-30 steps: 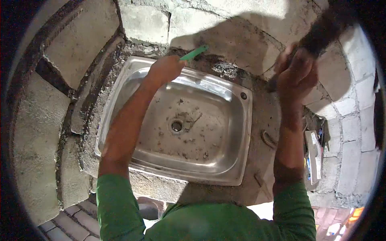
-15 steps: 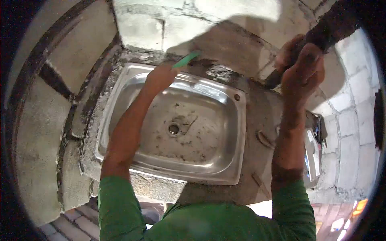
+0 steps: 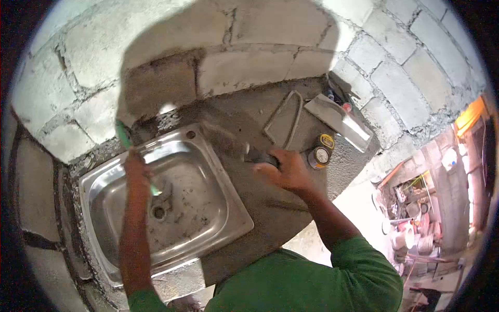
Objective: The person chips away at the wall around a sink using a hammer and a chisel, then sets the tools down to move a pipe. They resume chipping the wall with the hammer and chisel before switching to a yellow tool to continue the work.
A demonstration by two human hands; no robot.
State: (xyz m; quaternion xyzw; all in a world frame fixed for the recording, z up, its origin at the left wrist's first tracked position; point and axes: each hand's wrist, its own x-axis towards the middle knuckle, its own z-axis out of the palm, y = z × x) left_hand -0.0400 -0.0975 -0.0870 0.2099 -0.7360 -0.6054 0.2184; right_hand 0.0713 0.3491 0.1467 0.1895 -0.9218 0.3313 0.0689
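Observation:
My left hand [image 3: 136, 169] is closed around a narrow green stick-like tool [image 3: 123, 134], one end showing above the fist and the other below it. That fist is over the left part of a stainless steel sink [image 3: 228, 216], whose basin has dark grit around the drain hole. My right hand [image 3: 283, 169] grips the black handle of a trowel [image 3: 254, 154] just right of the sink. Its blurred blade points left, close over the grey counter beside the sink's back right corner.
On the counter [image 3: 244, 119] lie a bent metal frame [image 3: 287, 117], a flat rectangular metal plate [image 3: 338, 122], and a round yellow-and-black item [image 3: 318, 157]. Several tools [image 3: 340, 99] sit in the corner. Block walls [image 3: 249, 73] rise behind. Cluttered shelves [image 3: 416, 218] stand farther right.
The view has swung right, bringing more of the counter into sight. My right hand has come down from near the wall to over the counter. The green tool now points up and left.

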